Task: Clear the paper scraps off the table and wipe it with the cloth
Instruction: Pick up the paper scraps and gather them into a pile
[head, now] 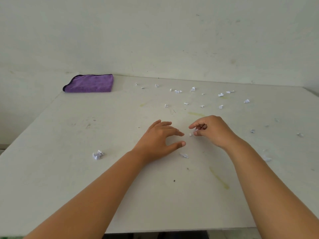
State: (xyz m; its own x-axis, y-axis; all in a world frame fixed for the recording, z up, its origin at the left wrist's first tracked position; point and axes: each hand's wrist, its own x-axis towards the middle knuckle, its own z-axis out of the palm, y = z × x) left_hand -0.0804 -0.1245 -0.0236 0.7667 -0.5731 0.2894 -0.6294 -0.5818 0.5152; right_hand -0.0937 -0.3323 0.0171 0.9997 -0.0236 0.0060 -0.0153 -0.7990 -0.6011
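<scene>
Head view. A white worktop point(69, 169) fills the lower part of the frame and meets a pale wall at its far edge. The surface carries faint yellow streaks and small dark specks.

The purple cloth point(88, 83) lies folded at the far left corner of the worktop, flat, close to the wall, well apart from both hands.

The paper scraps point(193, 89) are spread mainly across the far right half of the worktop, in a loose band from the centre toward the right edge. More scraps lie near the right edge beside the right forearm. A larger crumpled scrap point(98, 154) sits alone on the left, near the left forearm. A flat scrap point(184, 155) lies just below the left thumb.

The left hand point(159, 138) is over the centre of the worktop, palm down, fingers and thumb spread apart in an open curve, grasping nothing.

The right hand point(211, 131) is just beside it, fingers curled inward toward the thumb. A small white scrap shows between its fingertips; the hand appears to pinch it. A tiny white pellet point(190, 134) lies on the worktop between the two hands, near the right thumb tip and the left index fingertip.
</scene>
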